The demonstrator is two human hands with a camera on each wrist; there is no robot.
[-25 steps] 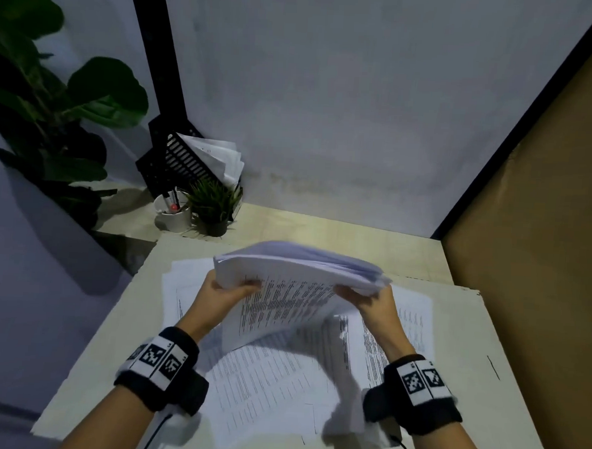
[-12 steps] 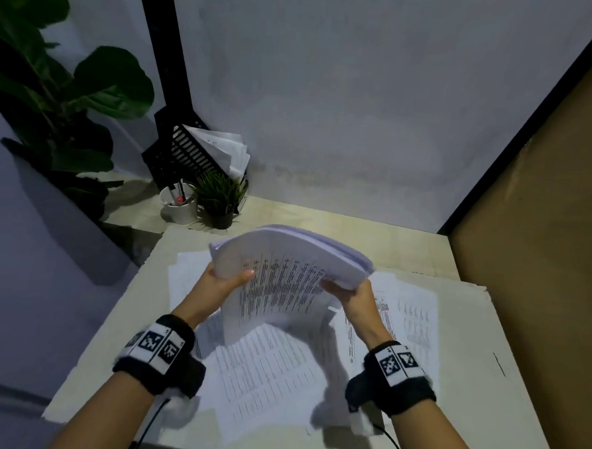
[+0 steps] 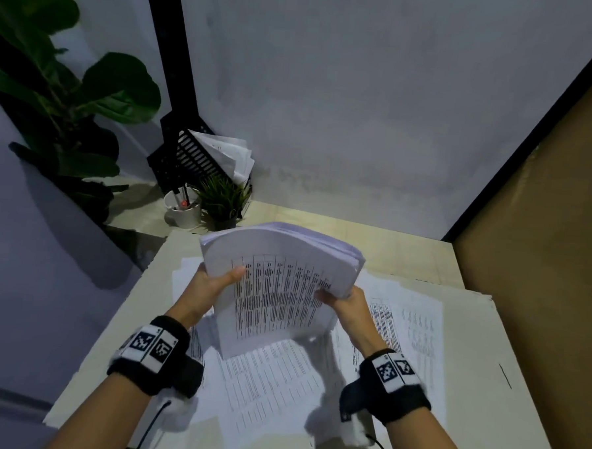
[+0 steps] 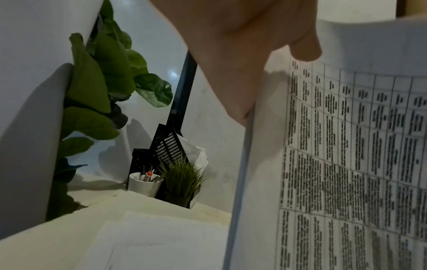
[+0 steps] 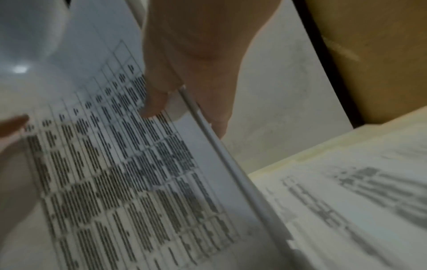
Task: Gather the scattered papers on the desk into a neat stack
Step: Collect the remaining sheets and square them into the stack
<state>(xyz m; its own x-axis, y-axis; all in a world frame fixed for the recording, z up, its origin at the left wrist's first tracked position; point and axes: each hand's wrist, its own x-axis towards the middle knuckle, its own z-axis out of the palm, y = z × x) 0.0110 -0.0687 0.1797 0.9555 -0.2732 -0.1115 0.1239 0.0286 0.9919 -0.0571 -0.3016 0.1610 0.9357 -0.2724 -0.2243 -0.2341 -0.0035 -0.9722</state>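
Observation:
A thick stack of printed papers [image 3: 277, 285] stands nearly upright above the desk [image 3: 476, 422], its top edge curling away from me. My left hand [image 3: 212, 285] grips its left edge, thumb on the printed face [image 4: 305, 49]. My right hand [image 3: 345, 302] grips the right edge, thumb across the table print [image 5: 154, 102], fingers behind the sheets. The stack [image 4: 346, 164] fills the right of the left wrist view, and the stack [image 5: 115, 173] is blurred in the right wrist view. Several loose printed sheets [image 3: 265, 387] lie spread on the desk beneath.
At the back left corner stand a white pen cup [image 3: 182, 211], a small potted grass plant [image 3: 224, 200] and a black mesh file holder [image 3: 192, 157] with papers. A large leafy plant [image 3: 54, 91] is at the left. A brown board [image 3: 544, 237] walls the right side.
Both hands have tilted the stack from nearly flat to almost upright, bringing its lower edge down toward the loose sheets. The grips are unchanged.

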